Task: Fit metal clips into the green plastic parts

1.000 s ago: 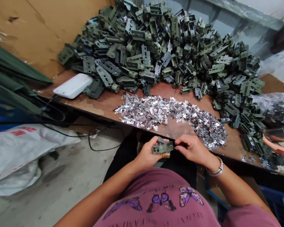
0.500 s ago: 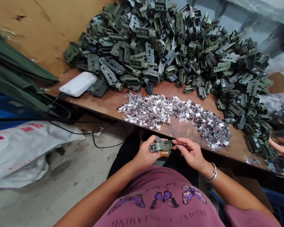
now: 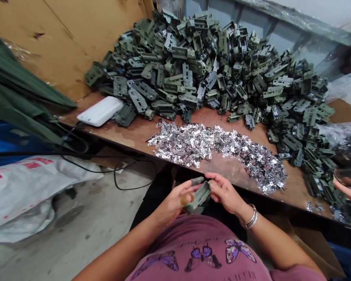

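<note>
Swung from nearly level to a slant, a green housing (image 3: 202,194) lies gripped in my left hand (image 3: 171,202), its hollow seemingly better exposed for work. Just off the tabletop (image 3: 229,168), my right hand (image 3: 226,194) meets its upper end, fingers bunched; I cannot tell whether they pinch anything.

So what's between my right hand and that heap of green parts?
In the head view, a band of small silvery metal pieces on the brown tabletop lies between your right hand and the heap.
</note>
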Tool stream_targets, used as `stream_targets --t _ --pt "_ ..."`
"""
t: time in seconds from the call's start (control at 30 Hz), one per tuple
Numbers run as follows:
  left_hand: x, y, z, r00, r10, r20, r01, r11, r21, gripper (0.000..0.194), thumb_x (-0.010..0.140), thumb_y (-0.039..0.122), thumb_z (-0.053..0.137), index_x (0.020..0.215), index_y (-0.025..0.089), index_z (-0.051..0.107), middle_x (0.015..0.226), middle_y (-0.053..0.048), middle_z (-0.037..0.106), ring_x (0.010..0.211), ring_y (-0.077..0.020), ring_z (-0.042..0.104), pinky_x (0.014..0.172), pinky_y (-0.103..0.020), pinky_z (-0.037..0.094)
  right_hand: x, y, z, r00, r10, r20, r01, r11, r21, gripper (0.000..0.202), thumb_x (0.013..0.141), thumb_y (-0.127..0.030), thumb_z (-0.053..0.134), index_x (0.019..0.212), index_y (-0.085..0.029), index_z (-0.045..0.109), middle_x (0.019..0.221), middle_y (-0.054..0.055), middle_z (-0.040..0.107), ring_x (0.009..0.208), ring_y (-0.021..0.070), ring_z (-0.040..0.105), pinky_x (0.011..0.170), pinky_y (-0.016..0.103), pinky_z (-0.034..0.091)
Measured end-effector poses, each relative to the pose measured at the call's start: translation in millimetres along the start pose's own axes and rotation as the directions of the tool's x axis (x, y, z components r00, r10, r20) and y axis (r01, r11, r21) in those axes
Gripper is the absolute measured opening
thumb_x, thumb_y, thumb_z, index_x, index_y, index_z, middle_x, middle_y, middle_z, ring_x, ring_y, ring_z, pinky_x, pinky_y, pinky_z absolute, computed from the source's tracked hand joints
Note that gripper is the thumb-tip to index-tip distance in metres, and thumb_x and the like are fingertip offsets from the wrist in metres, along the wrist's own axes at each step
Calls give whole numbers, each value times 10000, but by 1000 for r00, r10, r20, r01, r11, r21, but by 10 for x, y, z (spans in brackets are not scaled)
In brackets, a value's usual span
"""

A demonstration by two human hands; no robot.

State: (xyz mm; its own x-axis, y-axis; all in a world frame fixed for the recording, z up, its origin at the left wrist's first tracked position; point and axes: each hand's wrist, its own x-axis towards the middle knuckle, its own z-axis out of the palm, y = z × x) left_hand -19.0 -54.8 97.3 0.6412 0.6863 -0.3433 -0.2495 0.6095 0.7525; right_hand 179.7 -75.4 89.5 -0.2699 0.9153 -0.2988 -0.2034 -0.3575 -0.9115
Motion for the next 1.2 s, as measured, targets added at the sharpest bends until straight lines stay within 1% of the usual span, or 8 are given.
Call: stream_targets --t 0.1,0.2,0.3,0.43,0.7,0.93,1.1,1.2 --pt "4 66 73 975 -181 -125 169 981 -98 543 727 423 774 1167 156 602 1016 -118 700 695 -171 676 504 -221 494 138 -138 -74 985 -138 107 174 802 -571 309 993 -402 419 1137 -192 594 701 -17 553 562 109 525 549 237 415" --pt "54 95 146 957 -192 -217 150 969 -199 394 760 304 724 1095 130 614 945 -97 692 635 -134 634 462 -206 481 420 -310 -138 951 -292 102 193 304 -933 265 996 -291 407 999 -163 639 847 66 636 757 170 593 707 289 450" --pt "88 124 165 953 -149 -262 72 957 -280 270 746 217 675 987 114 611 866 -93 687 646 -139 626 454 -202 481 662 -416 -171 959 -276 69 44 -96 -994 205 968 -224 448 978 -162 644 953 105 640 828 196 599 714 286 442" --pt "71 158 124 939 -103 -328 5 959 -285 157 765 227 634 874 141 561 800 -94 689 622 -155 626 409 -202 456 647 -444 -316 972 -127 198 156 -285 -946 223 952 -153 428 954 -161 650 920 96 638 807 193 589 694 279 429" --pt "105 91 150 937 -88 -337 19 979 -202 258 725 265 682 929 156 568 767 -30 659 536 -97 559 426 -185 427 375 -409 -476 956 -293 29 62 105 -992 186 948 -263 509 988 -165 662 874 61 686 799 169 626 738 263 448" --pt "141 63 213 908 -70 -413 53 997 -52 263 707 286 688 924 182 582 804 -20 656 614 -121 578 472 -198 406 511 -249 -103 939 -341 -28 -52 -62 -997 159 927 -208 476 834 -154 593 821 99 662 702 193 598 610 284 397" --pt "99 84 234 942 8 -337 -14 1000 -14 379 663 175 697 1029 180 597 928 -28 673 787 -150 606 685 -243 473 252 -185 11 872 -488 44 281 426 -860 110 909 -256 546 812 -204 539 702 11 599 593 135 541 575 253 426" --pt "106 33 243 953 97 -286 -77 994 80 367 680 160 687 1033 170 586 956 -33 665 898 -182 600 803 -275 466 125 -144 116 831 -555 35 375 513 -772 72 889 -280 605 903 -222 563 742 11 630 587 135 556 566 264 456"
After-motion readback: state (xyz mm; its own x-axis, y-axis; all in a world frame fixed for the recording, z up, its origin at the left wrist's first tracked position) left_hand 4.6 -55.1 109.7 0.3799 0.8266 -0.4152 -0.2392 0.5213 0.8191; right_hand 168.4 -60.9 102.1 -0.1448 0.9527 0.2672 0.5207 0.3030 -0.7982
